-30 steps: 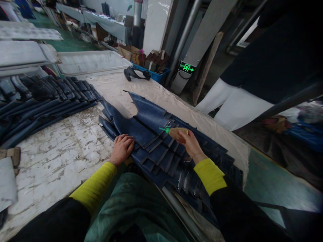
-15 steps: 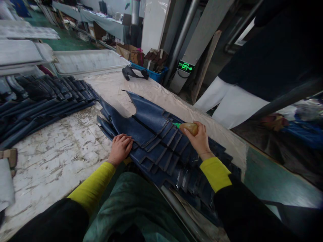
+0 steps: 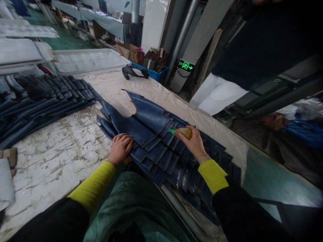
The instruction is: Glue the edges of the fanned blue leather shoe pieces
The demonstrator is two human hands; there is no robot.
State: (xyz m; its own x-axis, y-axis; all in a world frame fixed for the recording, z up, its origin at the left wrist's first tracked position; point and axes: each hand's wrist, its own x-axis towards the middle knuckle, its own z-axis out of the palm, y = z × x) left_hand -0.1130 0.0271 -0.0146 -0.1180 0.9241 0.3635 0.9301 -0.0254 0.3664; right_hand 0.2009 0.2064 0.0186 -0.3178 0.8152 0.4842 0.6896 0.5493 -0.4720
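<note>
Dark blue leather-like pieces (image 3: 148,116) lie overlapped in rows across the table in front of me. My left hand (image 3: 120,148) rests on the near edge of the top piece, its fingers bent and close together; whether it pinches the edge cannot be made out. My right hand (image 3: 193,143) is wrapped round a yellowish squeeze bottle (image 3: 185,132) with a green nozzle (image 3: 171,131). The nozzle points left, over the stepped edges of the pieces just right of the top one.
Another row of dark pieces (image 3: 47,101) lies on the left of the worn white table (image 3: 55,158). A black curved object (image 3: 135,72) sits near the far edge, by a blue crate (image 3: 156,74). A person in white trousers (image 3: 217,92) stands beyond the table.
My right hand with the bottle has moved left and slightly nearer to me. The left hand has stayed put. The person beyond the table has shifted left.
</note>
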